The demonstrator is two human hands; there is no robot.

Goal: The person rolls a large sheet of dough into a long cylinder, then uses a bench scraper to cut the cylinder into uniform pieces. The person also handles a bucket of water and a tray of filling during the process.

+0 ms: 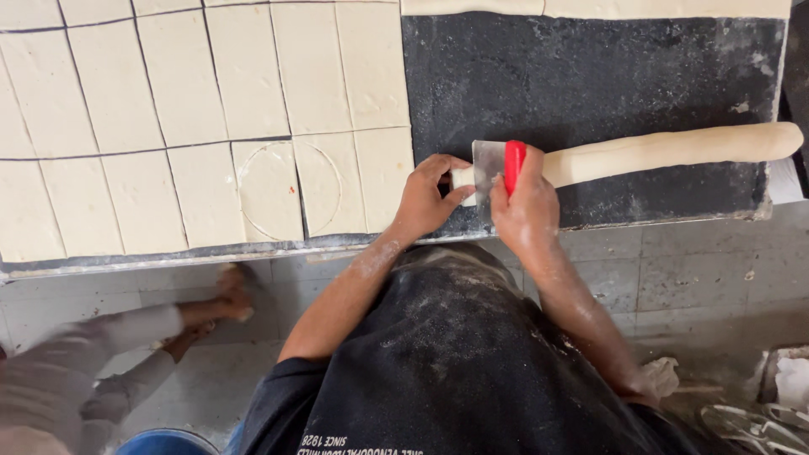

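Note:
A long roll of pale dough [666,150] lies across the dark stone slab [590,76]. My left hand [425,198] pinches the roll's left end. My right hand [527,206] grips a metal dough scraper with a red handle [497,168], its blade standing across the roll close to that end. Left of my hands, a sheet of rolled dough [194,109] covers the slab, cut into several rectangles, with a faint circle pressed into two of them.
More dough strips [590,7] lie along the slab's far edge. Below the counter edge is a grey tiled floor [691,278]. Another person's arms and hands [126,337] reach in at the lower left, blurred. Sandals lie at the lower right [750,421].

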